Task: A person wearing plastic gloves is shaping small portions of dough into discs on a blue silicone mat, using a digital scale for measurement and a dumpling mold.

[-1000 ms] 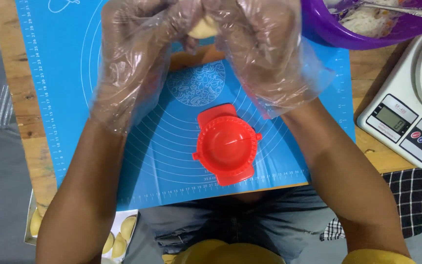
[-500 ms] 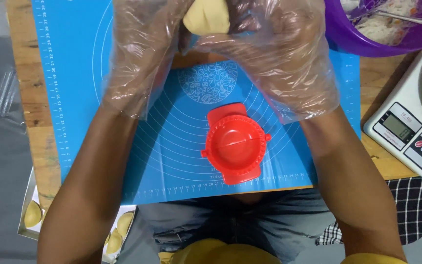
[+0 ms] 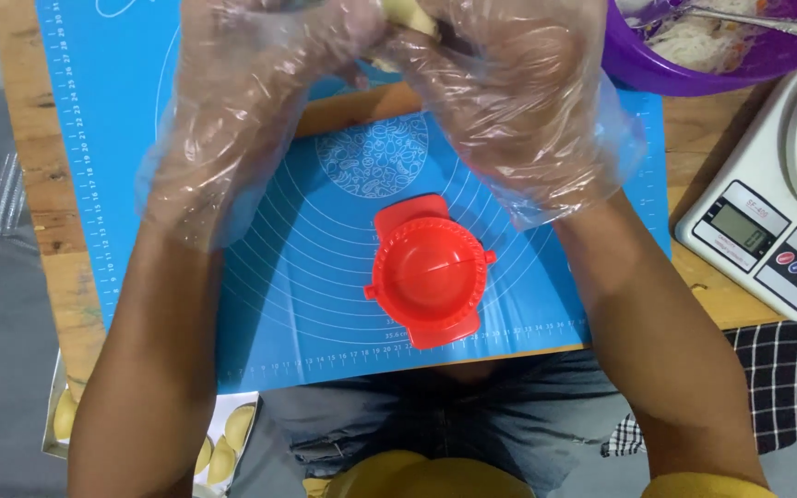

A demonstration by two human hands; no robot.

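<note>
A wooden worktop point(image 3: 48, 194) carries a blue silicone pastry mat point(image 3: 260, 304) printed with concentric circles and ruled edges, spread directly beneath both hands. Beyond the right hand, at the far right corner, sits a purple bowl point(image 3: 638, 65) of pale shredded filling, and to that hand's right and slightly nearer the person stands a white kitchen scale point(image 3: 767, 240) with a small display and coloured buttons. Below the left forearm, off the near edge of the worktop, a tray point(image 3: 223, 443) holds several pale shaped dumplings.

The left hand point(image 3: 242, 120) and right hand point(image 3: 518, 111), each in a loose clear plastic glove, are brought together at the far side of the mat, fingers closed around a small lump of yellow dough point(image 3: 408, 14) held between them above the surface. Only a sliver of the dough shows between the gloved fingertips, so its full shape cannot be told.

Nearer the person than the hands, on the middle of the mat, lies a red round dumpling press point(image 3: 431, 272), opened flat with its bowl facing up and its tabs pointing toward and away from the person. It lies apart from both hands, roughly between the forearms and a shade closer to the right one.
</note>
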